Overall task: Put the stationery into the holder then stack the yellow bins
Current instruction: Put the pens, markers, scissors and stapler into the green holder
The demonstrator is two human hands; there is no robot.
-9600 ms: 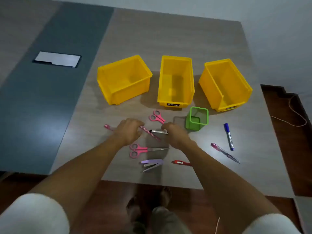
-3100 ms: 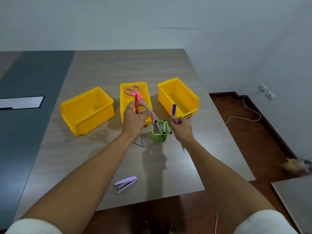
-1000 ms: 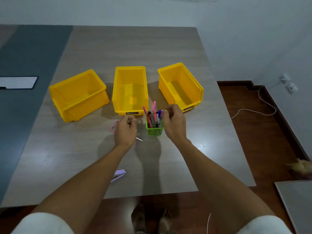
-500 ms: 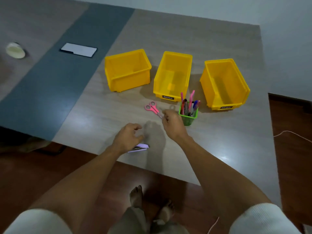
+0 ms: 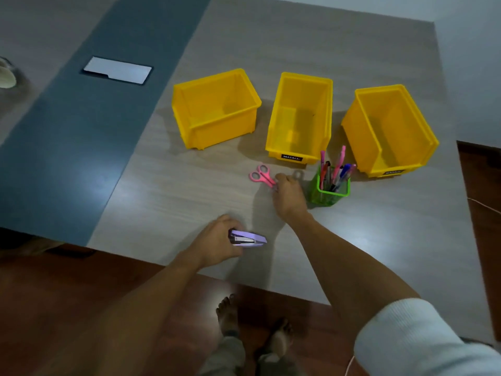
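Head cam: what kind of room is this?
Probably an office or meeting room: a long table with a flush hatch like a cable port, bare wall, wood floor. Bins and pens suit desk work.

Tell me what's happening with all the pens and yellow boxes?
A person is tidying up stationery. Their left hand grips a purple stapler near the table's front edge. Their right hand is on the blades of the pink scissors, which lie flat on the table. The pens are already standing in the green holder. The three yellow bins sit empty in a row, not stacked yet.
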